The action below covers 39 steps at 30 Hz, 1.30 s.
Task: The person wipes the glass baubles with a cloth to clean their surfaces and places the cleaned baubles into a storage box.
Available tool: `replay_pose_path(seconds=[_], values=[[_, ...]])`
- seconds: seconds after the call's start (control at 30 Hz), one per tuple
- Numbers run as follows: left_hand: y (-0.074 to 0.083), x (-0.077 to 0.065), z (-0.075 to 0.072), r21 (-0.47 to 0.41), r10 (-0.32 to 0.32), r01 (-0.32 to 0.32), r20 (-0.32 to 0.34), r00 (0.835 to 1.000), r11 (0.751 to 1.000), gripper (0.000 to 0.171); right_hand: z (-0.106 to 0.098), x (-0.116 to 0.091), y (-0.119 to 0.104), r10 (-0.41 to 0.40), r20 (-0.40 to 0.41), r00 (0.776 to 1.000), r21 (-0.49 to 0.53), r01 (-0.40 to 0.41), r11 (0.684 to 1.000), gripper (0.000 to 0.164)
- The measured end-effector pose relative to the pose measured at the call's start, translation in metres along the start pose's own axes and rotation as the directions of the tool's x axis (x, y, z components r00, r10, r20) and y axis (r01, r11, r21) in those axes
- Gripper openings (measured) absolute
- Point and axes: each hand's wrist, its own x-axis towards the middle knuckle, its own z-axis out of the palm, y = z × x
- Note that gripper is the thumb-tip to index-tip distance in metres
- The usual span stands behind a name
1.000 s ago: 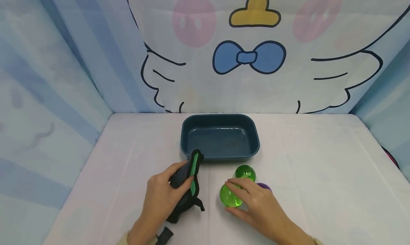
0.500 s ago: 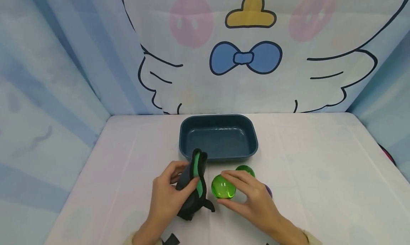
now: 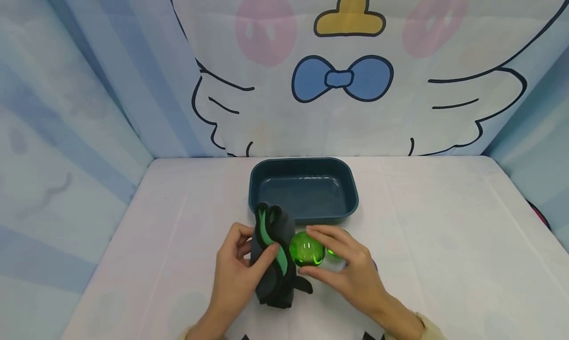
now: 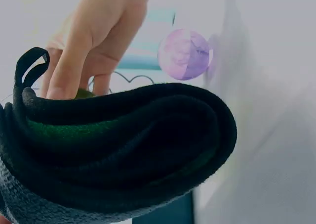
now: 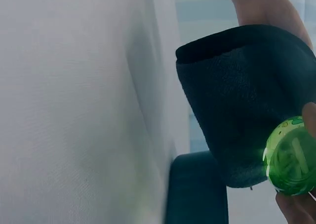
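Note:
My left hand point(image 3: 237, 273) grips a folded dark grey cloth point(image 3: 277, 283) with black edging, a green inner side and a small loop, its thumb on the green fold. To its right, my right hand point(image 3: 353, 266) pinches a clear green ball point(image 3: 306, 249) between thumb and fingers. In the head view, that ball is at the cloth's right side; whether they touch, I cannot tell. Behind the right hand's fingers, a sliver of a second green ball point(image 3: 331, 253) shows. A clear purple ball point(image 4: 183, 54) rests on the table in the left wrist view, mostly hidden by the hand in the head view.
A dark blue rectangular tray point(image 3: 306, 196) stands just beyond the hands, its near left corner hidden by the cloth. A white cloth covers the table point(image 3: 444, 231). Printed curtains point(image 3: 346, 122) rise at the back and sides.
My right hand has moved left and slightly away from me with the green ball, from beside the other balls. The left hand has shifted right and turned the cloth more upright in view.

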Motion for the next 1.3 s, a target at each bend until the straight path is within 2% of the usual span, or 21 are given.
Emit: replay_pose_path(seconds=[0.27,0.37,0.47,0.57,0.63,0.8,0.9,1.0,1.13,1.23,1.3], values=[[-0.001,-0.003,0.002,-0.088,-0.016,0.023,0.077,0.997,0.996,0.034,0.001,0.003,-0.001,0.025,-0.003,1.000,0.036,-0.024,0.999,0.068],[-0.003,-0.004,0.001,-0.124,0.011,0.006,0.132,0.991,0.992,0.034,0.001,0.003,-0.001,0.038,0.004,0.999,0.054,-0.038,0.998,0.067],[-0.005,-0.005,-0.002,-0.137,0.066,-0.042,0.177,0.982,0.990,0.025,0.000,0.003,0.001,0.053,0.014,0.999,0.082,-0.054,0.995,0.067],[-0.008,-0.006,-0.004,-0.144,0.092,-0.064,0.197,0.976,0.987,0.020,-0.002,0.003,0.003,0.049,0.024,0.999,0.113,-0.051,0.992,0.066],[-0.009,-0.005,-0.005,-0.148,0.086,-0.056,0.201,0.976,0.987,0.019,-0.002,0.003,0.005,0.040,0.029,0.999,0.128,-0.044,0.991,0.066],[-0.012,-0.003,-0.003,-0.221,-0.043,0.094,0.224,0.974,0.971,0.024,-0.002,0.002,0.007,0.036,0.038,0.999,0.149,-0.041,0.988,0.065],[-0.012,0.000,-0.001,-0.238,-0.150,0.207,0.237,0.960,0.949,0.035,-0.002,0.002,0.007,0.058,0.046,0.997,0.154,-0.065,0.986,0.065],[-0.012,0.002,0.000,-0.224,-0.224,0.284,0.258,0.940,0.932,0.045,-0.003,0.002,0.006,0.084,0.053,0.995,0.171,-0.091,0.981,0.065],[-0.011,0.002,0.002,-0.182,-0.261,0.321,0.289,0.921,0.930,0.050,-0.003,0.002,0.006,0.105,0.059,0.993,0.212,-0.115,0.970,0.063],[-0.010,0.001,0.003,-0.163,-0.247,0.310,0.320,0.915,0.937,0.051,-0.004,0.002,0.005,0.113,0.061,0.992,0.228,-0.124,0.966,0.063],[-0.009,0.001,0.003,-0.181,-0.221,0.299,0.354,0.909,0.937,0.054,-0.005,0.002,0.004,0.124,0.060,0.991,0.235,-0.134,0.963,0.063]])
